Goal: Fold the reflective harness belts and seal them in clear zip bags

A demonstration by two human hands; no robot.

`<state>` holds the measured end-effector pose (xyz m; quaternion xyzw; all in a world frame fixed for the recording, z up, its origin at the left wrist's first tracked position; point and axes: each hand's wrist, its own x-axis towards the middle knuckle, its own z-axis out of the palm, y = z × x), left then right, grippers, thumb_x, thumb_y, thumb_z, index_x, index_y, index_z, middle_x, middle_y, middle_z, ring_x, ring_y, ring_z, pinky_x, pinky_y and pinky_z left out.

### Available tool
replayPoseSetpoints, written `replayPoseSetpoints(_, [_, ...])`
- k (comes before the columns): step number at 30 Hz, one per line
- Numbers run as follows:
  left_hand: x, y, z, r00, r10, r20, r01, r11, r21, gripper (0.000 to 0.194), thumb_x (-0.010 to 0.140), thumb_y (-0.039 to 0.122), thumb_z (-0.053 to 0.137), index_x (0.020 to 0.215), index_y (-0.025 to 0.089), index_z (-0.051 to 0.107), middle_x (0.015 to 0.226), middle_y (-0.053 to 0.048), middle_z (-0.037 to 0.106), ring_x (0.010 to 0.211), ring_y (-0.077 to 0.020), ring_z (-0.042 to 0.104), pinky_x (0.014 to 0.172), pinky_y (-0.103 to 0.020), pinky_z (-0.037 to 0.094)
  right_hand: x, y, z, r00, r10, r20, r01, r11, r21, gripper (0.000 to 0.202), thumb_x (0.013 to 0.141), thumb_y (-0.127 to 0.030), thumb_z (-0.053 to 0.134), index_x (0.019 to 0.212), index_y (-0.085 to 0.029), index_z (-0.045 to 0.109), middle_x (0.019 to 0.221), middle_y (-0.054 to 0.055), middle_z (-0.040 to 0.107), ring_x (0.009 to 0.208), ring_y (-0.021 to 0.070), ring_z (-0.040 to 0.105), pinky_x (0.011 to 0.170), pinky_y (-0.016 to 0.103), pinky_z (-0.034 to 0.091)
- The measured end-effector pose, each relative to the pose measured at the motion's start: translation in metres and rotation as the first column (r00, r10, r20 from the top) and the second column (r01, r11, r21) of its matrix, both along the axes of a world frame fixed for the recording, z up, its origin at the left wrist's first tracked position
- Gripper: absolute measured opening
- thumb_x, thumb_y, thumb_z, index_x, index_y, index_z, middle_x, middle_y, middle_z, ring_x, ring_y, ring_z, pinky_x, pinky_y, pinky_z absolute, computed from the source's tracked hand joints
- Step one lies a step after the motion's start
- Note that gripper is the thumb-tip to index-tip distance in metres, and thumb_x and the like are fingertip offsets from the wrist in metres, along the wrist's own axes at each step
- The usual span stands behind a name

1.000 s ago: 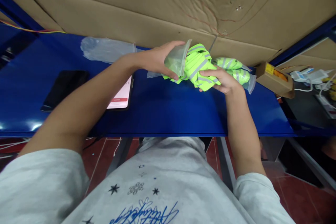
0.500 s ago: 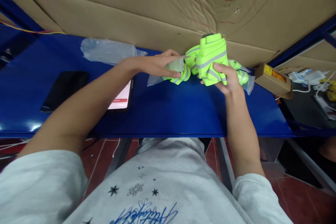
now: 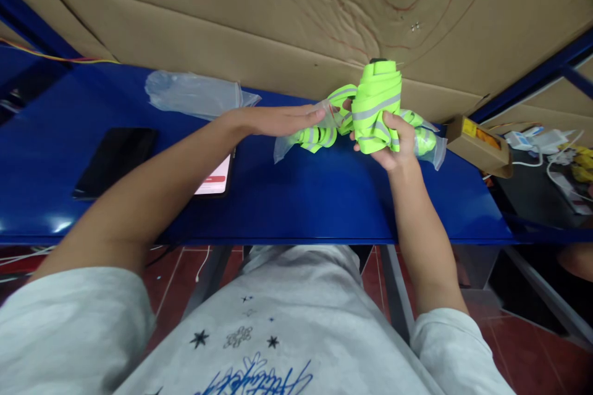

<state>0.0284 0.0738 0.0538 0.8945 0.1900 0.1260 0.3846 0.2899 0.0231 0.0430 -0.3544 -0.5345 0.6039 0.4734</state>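
My right hand (image 3: 402, 139) is wrapped round a folded bundle of neon yellow-green reflective straps (image 3: 376, 105) with grey stripes, held upright over the table. A dark piece pokes out at the bundle's top. My left hand (image 3: 291, 121) has its fingers together and thumb laid along them, gripping a clear plastic bag (image 3: 283, 147) whose other end shows at the fingertips. Just below and beyond it is a loose coil of the same neon strap (image 3: 317, 137). More strap (image 3: 343, 94) loops up between the hands. The left fingertips are partly covered by the bag.
On the blue table (image 3: 296, 203) lie clear plastic bags (image 3: 194, 94), a black tablet-like slab (image 3: 115, 160) and a lit phone (image 3: 217, 179). Right of my right hand are a bagged neon bundle (image 3: 428, 142) and an open cardboard box (image 3: 482, 143). A cardboard wall (image 3: 208, 31) rises behind.
My left hand has turned flatter, its thumb now up along the fingers, and the bag has shifted slightly right with it. The right hand keeps its bundle nearly in place.
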Motion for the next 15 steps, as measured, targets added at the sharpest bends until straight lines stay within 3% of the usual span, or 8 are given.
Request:
replayPoseSetpoints(3, [-0.001,-0.004,0.002,0.999,0.046,0.004,-0.046,0.999,-0.002,0.072,0.111,0.058,0.015,0.167,0.014,0.023,0.175,-0.01,0.027,0.158,-0.0173,0.031,0.13,-0.034,0.024,-0.004,-0.001,-0.001,0.999,0.032,-0.011,-0.033,0.998,-0.051,0.058,0.06,-0.057,0.085,0.102,-0.019,0.072,0.096,0.009,0.077,0.1,0.0338,0.076,0.065,0.038,0.067])
replayPoseSetpoints(6, [-0.004,0.0,-0.003,0.999,0.034,0.007,-0.034,0.999,-0.035,0.08,0.108,0.068,0.018,0.165,0.012,0.028,0.167,-0.012,0.044,0.145,-0.018,0.047,0.123,-0.033,0.037,-0.01,-0.003,-0.004,0.997,0.075,-0.037,-0.078,0.993,-0.093,0.052,0.062,-0.05,0.086,0.101,-0.018,0.072,0.09,0.008,0.076,0.093,0.0326,0.077,0.065,0.039,0.068])
replayPoseSetpoints(8, [-0.006,0.003,-0.005,1.0,0.004,-0.011,-0.005,1.0,-0.03,0.087,0.102,0.075,0.035,0.165,0.015,0.03,0.158,-0.012,0.055,0.136,-0.0208,0.056,0.114,-0.033,0.047,-0.012,-0.004,-0.006,0.992,0.125,-0.033,-0.128,0.985,-0.112,0.054,0.063,-0.051,0.086,0.102,-0.017,0.071,0.086,0.007,0.075,0.086,0.0318,0.078,0.063,0.04,0.068])
replayPoseSetpoints(10, [-0.009,0.005,-0.005,0.999,-0.002,-0.037,0.003,1.0,0.028,0.096,0.092,0.076,0.056,0.166,0.02,0.03,0.156,-0.012,0.057,0.137,-0.0254,0.057,0.11,-0.035,0.05,-0.01,-0.005,-0.007,0.979,0.202,-0.005,-0.2,0.97,-0.136,0.058,0.062,-0.053,0.087,0.103,-0.015,0.07,0.082,0.008,0.075,0.079,0.0316,0.078,0.061,0.041,0.068])
replayPoseSetpoints(13, [-0.01,0.001,-0.001,0.992,0.035,-0.121,-0.016,0.989,0.15,0.116,0.077,0.075,0.073,0.168,0.024,0.023,0.164,-0.015,0.047,0.148,-0.0343,0.049,0.119,-0.044,0.044,-0.007,-0.007,-0.008,0.948,0.314,0.04,-0.303,0.938,-0.17,0.065,0.058,-0.049,0.091,0.107,-0.013,0.069,0.082,0.009,0.076,0.071,0.0312,0.077,0.057,0.041,0.067])
replayPoseSetpoints(15, [-0.009,-0.005,0.004,0.967,0.105,-0.232,-0.054,0.975,0.216,0.132,0.068,0.079,0.076,0.17,0.023,0.015,0.169,-0.018,0.039,0.153,-0.0404,0.041,0.127,-0.055,0.03,-0.007,-0.007,-0.009,0.93,0.364,0.044,-0.351,0.919,-0.182,0.07,0.057,-0.045,0.092,0.114,-0.012,0.068,0.087,0.011,0.078,0.067,0.0299,0.076,0.054,0.041,0.067])
